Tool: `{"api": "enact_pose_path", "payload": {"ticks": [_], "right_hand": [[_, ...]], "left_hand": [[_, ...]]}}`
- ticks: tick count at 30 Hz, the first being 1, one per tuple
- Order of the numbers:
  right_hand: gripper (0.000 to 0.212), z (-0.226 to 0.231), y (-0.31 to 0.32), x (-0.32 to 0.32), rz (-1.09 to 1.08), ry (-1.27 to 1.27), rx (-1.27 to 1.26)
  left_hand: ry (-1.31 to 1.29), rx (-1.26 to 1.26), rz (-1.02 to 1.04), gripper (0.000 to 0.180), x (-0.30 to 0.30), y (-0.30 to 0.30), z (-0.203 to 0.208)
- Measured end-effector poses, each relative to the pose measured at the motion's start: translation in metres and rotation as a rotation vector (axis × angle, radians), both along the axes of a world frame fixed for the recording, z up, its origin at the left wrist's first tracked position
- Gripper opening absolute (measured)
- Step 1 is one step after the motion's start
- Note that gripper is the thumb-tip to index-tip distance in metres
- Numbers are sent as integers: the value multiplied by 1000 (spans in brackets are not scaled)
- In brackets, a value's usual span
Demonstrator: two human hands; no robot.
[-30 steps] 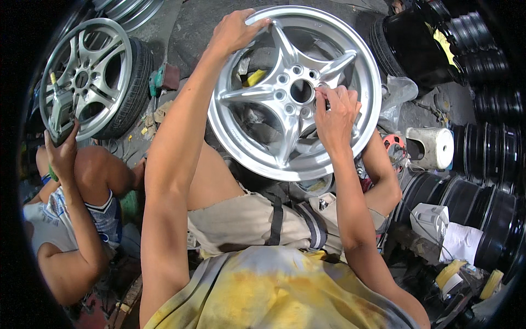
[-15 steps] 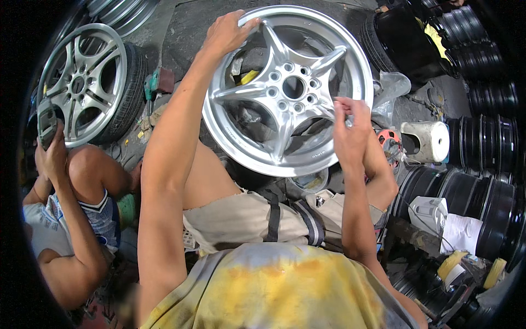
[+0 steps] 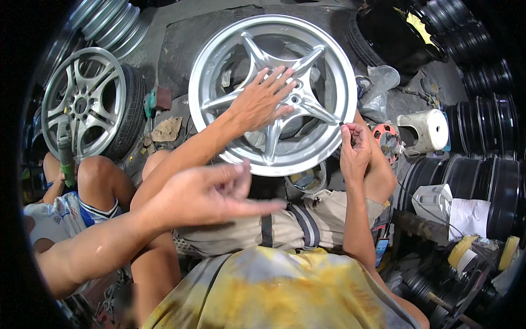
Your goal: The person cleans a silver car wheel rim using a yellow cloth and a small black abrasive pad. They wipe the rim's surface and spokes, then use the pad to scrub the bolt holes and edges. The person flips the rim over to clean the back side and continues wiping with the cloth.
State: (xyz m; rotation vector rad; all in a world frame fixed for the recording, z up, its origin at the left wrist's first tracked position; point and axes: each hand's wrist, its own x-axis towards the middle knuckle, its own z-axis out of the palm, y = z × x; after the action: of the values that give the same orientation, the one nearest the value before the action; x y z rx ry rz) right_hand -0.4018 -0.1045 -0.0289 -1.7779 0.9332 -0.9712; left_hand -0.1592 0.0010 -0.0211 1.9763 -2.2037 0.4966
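A silver alloy wheel rim (image 3: 272,167) with star-like spokes lies tilted in front of me, face up. My left hand (image 3: 264,100) rests flat over its hub, fingers spread, hiding part of the centre hole and several bolt holes. At the rim's lower right edge, near a spoke end, my right hand (image 3: 356,145) is pinched. Something small and dark may be at its fingertips, but I cannot make it out. A co-worker's hand (image 3: 211,192), blurred by motion, reaches in from the left over my lap, below the rim, with fingers partly extended.
At left, the co-worker's other hand holds a green power tool (image 3: 65,148) before another alloy wheel (image 3: 80,105) with a tyre. A green sander (image 3: 156,101) lies between the wheels. To the right are a white plastic stool (image 3: 430,131), a plastic bag (image 3: 378,90) and stacked black rims (image 3: 482,129).
My left hand has moved from the rim's upper left edge onto the hub. The wheel rim appears lower and turned slightly. A co-worker's hand has come in from the left.
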Motion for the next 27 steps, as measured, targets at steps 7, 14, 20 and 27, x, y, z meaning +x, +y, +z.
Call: {"api": "enact_pose_path", "payload": {"ticks": [7, 14, 20, 27], "right_hand": [[25, 3, 0, -13, -15, -159, 215], [19, -13, 4, -39, -79, -103, 242], [20, -42, 1, -67, -225, -19, 167], [24, -23, 10, -105, -158, 32, 42]], "left_hand": [[309, 330, -327, 33, -12, 55, 20], [522, -2, -89, 26, -10, 19, 73], [734, 558, -643, 58, -157, 6, 108], [666, 1566, -1202, 45, -219, 54, 120]]}}
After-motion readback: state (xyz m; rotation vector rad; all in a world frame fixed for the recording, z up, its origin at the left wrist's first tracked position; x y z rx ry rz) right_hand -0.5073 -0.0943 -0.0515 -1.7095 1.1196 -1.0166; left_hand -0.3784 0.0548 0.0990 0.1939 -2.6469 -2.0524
